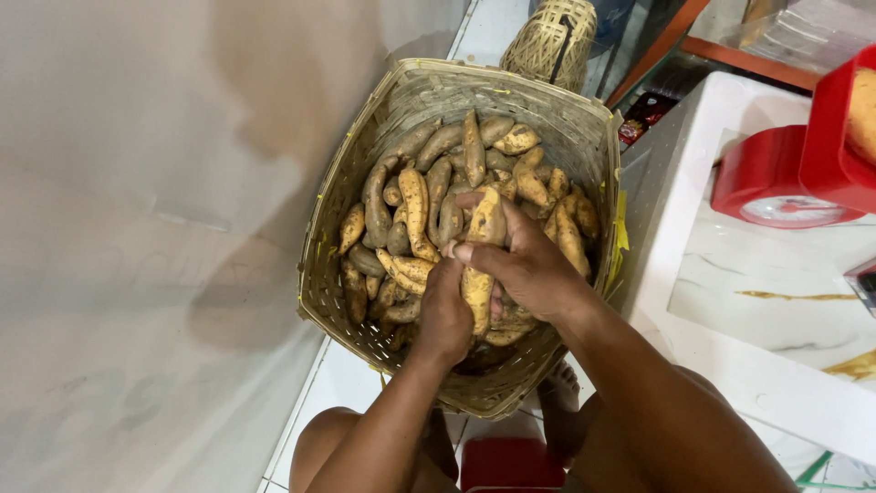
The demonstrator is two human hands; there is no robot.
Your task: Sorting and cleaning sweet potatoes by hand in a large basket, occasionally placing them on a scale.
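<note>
A large woven bamboo basket (365,137) stands on the tiled floor in front of me, filled with several dirty yellow-brown sweet potatoes (415,201). Both my hands meet over its near half. My right hand (525,269) grips one long sweet potato (481,233), fingers wrapped over its top. My left hand (445,310) closes around the lower part of the same sweet potato. The tuber's lower end is hidden behind my hands.
A pale wall (155,228) runs along the left. A white marble-patterned counter (766,274) with a red kitchen scale (785,178) stands at the right. A small woven basket (552,41) sits behind the big one. My knees and a red stool (511,466) are below.
</note>
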